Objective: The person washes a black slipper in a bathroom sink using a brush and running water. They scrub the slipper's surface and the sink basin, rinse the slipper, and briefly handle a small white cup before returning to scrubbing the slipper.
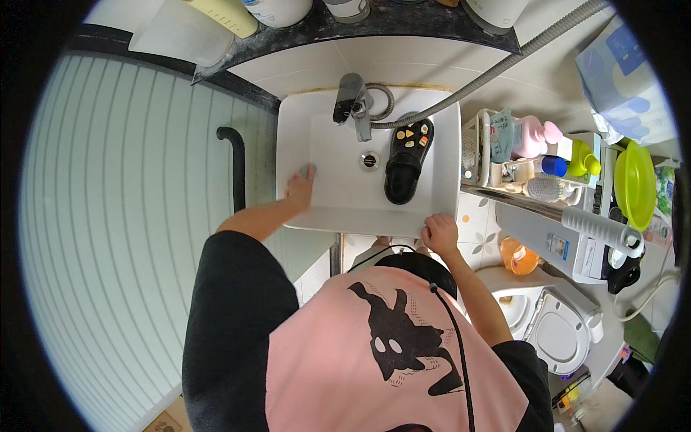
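My left hand reaches into the left side of a white washbasin. Its fingers touch a small grey thing on the basin floor, too small and covered to name. Curled over the basin's front rim, near the right corner, is my right hand. A black clog with several food-shaped charms lies in the right of the basin, toe end towards the wall. Left of the clog is the drain. Above the drain stands a chrome tap; no running water shows.
A grey corrugated hose crosses from the tap to the upper right. To the right stand a caddy with bottles and a hairbrush, a pole with a grey handle and a toilet. A ribbed glass panel borders the left.
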Demonstrator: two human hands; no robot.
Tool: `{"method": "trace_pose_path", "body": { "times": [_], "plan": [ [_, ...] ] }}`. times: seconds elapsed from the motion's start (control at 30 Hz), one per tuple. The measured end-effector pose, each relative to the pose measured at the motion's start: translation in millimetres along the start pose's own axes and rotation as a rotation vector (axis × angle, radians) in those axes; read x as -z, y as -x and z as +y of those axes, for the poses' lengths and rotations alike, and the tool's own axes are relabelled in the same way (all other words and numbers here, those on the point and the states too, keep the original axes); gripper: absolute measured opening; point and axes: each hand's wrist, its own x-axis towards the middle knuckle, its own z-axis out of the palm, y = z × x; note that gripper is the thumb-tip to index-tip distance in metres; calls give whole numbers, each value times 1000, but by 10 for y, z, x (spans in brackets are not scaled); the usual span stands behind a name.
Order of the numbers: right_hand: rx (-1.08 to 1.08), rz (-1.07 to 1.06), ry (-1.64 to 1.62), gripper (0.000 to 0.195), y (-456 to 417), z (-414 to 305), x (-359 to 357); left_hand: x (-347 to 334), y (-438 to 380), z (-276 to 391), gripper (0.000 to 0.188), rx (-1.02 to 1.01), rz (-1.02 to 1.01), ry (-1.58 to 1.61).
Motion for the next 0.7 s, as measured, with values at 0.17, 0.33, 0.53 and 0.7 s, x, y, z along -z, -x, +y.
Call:
{"method": "trace_pose_path", "body": {
  "times": [0.17, 0.33, 0.53, 0.7],
  "plan": [
    [20, 24, -19, 7, -42, -42, 13, 676, -632, -469, 70, 301, 196, -83],
    [14, 7, -16, 7, -25, -63, 32, -306, -483, -200, 70, 79, 335, 178],
    [2, 19, -2, 9, -9, -33, 5, 45, -150, -325, 74, -46, 92, 119],
    [18, 18, -35, 7, -22, -56, 35, 577, -766, -530, 68, 181, 212, -20]
  ]
}}
